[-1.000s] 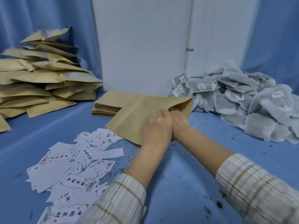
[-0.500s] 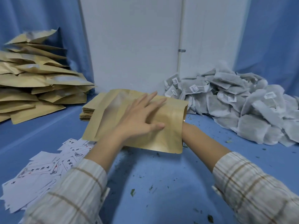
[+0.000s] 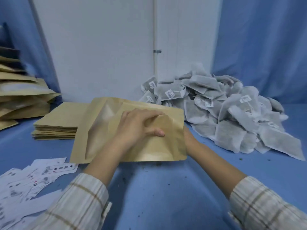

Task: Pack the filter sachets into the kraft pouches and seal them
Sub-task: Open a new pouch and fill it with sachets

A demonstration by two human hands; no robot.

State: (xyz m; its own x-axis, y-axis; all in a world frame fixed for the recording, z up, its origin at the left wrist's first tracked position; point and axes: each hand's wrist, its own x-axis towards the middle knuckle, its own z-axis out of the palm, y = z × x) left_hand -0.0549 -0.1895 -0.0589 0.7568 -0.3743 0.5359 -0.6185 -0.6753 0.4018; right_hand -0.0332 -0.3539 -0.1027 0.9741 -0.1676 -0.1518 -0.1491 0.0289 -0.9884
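Note:
A large kraft pouch with a frosted window lies in front of me on the blue table, its mouth towards the right. My left hand rests on top of it, fingers curled and thumb pinching the pouch's front wall near the mouth. My right hand reaches into the mouth from the right. Only its wrist shows; the fingers are hidden inside the pouch. A big heap of grey-white filter sachets with small white tags lies just right of the pouch.
A neat stack of flat empty kraft pouches sits directly left of the held one. A tall pile of kraft pouches stands at the far left. Loose printed paper labels are scattered near left. Herb crumbs dot the table.
My left hand went from lying flat on the pouch to curling and pinching it near the mouth. My right hand slid deeper into the pouch. My view shifted right.

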